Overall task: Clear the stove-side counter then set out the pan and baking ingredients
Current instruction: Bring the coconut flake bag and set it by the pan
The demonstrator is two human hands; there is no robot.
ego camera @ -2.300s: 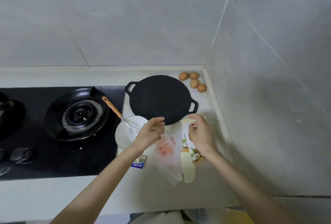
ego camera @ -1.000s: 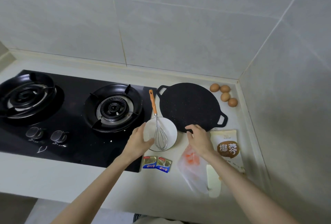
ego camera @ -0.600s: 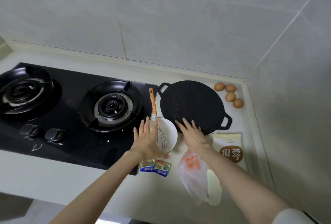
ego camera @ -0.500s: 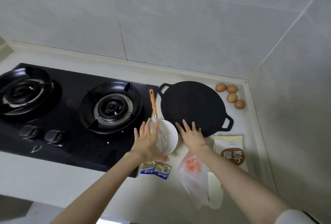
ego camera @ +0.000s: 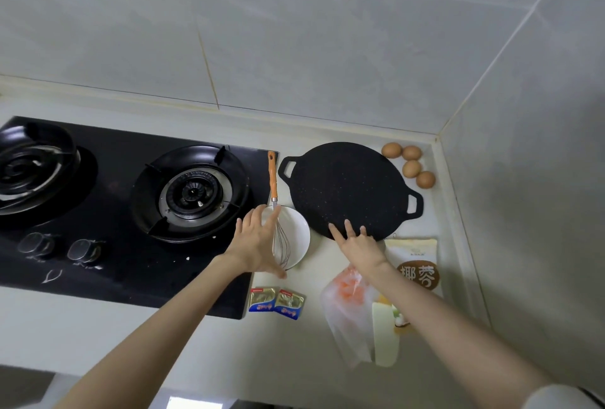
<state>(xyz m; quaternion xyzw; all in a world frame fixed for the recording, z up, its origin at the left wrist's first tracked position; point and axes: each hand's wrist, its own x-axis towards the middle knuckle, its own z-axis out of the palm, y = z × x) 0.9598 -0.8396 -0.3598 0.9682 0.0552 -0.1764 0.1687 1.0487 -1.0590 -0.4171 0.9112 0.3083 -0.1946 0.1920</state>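
A flat black two-handled pan lies on the counter right of the stove. Several brown eggs sit in the corner behind it. A white bowl holds a whisk with an orange handle. My left hand hovers flat over the bowl's left side, fingers spread, holding nothing. My right hand is spread at the pan's near edge, fingertips over its rim. A cream packet with a brown label, a clear bag with orange pieces and two small butter packets lie nearer me.
The black gas hob with two burners and two knobs fills the left. Tiled walls close off the back and the right of the narrow counter. A pale flat spatula-like piece lies beside the clear bag.
Both hands let go of the bag and packets, moved forward and opened flat, the left over the bowl, the right at the pan's edge. The view swung left, showing the hob.
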